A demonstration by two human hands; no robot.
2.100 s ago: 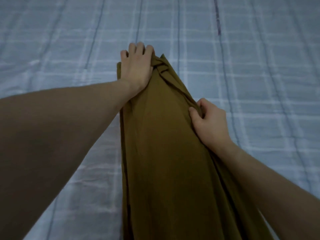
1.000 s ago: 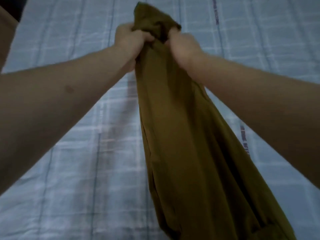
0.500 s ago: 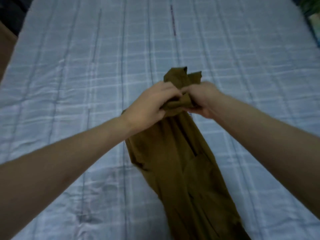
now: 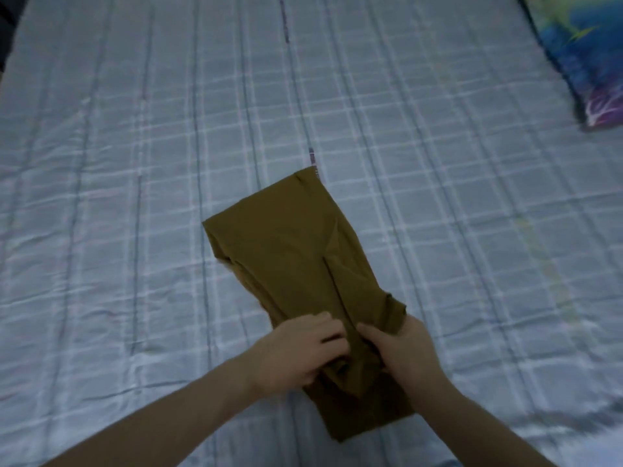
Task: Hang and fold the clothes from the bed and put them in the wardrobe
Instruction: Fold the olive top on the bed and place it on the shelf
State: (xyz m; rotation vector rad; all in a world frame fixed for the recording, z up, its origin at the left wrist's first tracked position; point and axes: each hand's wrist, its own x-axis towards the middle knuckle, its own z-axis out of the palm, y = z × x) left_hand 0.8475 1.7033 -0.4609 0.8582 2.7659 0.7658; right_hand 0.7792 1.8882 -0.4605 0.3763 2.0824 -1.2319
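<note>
Both hands [image 4: 303, 352] grip folded garment [image 4: 296, 257] on bed [image 4: 135, 163].

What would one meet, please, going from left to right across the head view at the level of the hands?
Checked bedsheet → left hand → olive-brown garment → right hand → bedsheet again.

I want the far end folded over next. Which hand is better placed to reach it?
Left, narrowly. The left hand lies on the olive garment's side where the far edge spreads wider; the right hand pinches the near fold.
</note>
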